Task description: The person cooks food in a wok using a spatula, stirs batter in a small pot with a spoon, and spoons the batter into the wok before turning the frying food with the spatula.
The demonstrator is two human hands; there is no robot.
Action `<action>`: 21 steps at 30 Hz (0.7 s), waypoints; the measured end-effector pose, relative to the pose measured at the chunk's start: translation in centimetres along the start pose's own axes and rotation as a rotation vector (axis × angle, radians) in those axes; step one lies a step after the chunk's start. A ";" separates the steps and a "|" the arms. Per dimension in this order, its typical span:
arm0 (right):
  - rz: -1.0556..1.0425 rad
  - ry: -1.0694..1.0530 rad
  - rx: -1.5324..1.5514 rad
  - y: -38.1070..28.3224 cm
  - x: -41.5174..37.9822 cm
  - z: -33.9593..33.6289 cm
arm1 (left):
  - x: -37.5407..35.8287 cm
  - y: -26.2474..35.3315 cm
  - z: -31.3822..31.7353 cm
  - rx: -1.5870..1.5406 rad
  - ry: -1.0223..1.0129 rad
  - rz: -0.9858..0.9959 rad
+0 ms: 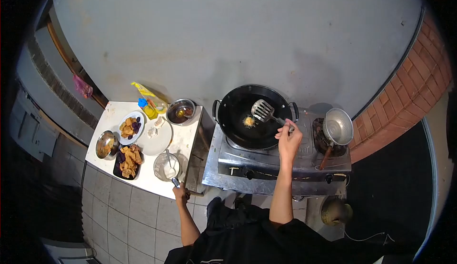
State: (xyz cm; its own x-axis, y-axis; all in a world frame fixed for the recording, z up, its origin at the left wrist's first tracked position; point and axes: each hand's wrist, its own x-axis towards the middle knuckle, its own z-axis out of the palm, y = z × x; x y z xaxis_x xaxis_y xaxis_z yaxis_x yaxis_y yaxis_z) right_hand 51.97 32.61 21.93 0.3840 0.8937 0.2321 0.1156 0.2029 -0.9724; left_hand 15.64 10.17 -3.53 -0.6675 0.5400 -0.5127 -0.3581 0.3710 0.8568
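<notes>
My right hand [288,139] is closed around the handle of a slotted metal spatula [263,111], held over a black two-handled wok [238,138]. A small golden piece of frying food [248,121] lies in the wok, beside the spatula's head. At the front edge of the white table, my left hand [181,194] is closed at the handle of a clear jug [159,161]. White batter or flour and a spoon [168,155] are in the jug. Some of the left fingers are hard to make out.
Left of the stove [276,185], the table [157,185] bears a black tray [116,171] of fried pieces, a plate [121,139], a white plate [157,149], steel bowls [169,107] and an oil bottle [151,112]. A saucepan [339,126] sits on the right burner.
</notes>
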 end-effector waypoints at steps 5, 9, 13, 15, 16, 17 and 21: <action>0.064 -0.032 0.119 -0.7 -0.3 0.0 | 0.0 0.5 -0.1 0.050 0.032 -0.007; 0.112 0.014 0.230 -0.5 -0.2 -0.1 | -1.0 1.2 0.2 0.067 0.031 0.004; 0.171 0.059 0.238 -1.0 -0.2 -0.6 | -1.1 1.5 0.3 0.077 0.035 -0.014; 0.178 0.065 0.229 -1.0 -0.2 -0.8 | -1.7 1.8 0.4 0.068 0.025 -0.011; 0.179 0.067 0.227 -1.0 -0.1 -0.9 | -1.6 1.5 0.4 0.051 0.022 0.001; 0.179 0.069 0.226 -1.1 -0.1 -1.0 | -1.1 1.0 0.2 0.034 0.018 0.012; 0.180 0.076 0.231 -0.6 0.0 -0.9 | -0.2 0.2 -0.1 0.000 0.003 0.037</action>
State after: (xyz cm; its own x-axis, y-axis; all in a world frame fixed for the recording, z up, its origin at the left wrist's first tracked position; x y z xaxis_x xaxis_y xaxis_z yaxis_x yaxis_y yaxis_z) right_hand 52.72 32.12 22.55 0.4477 0.8929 0.0479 -0.1691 0.1372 -0.9760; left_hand 15.65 10.07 -3.26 -0.6824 0.5512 -0.4801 -0.3326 0.3508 0.8754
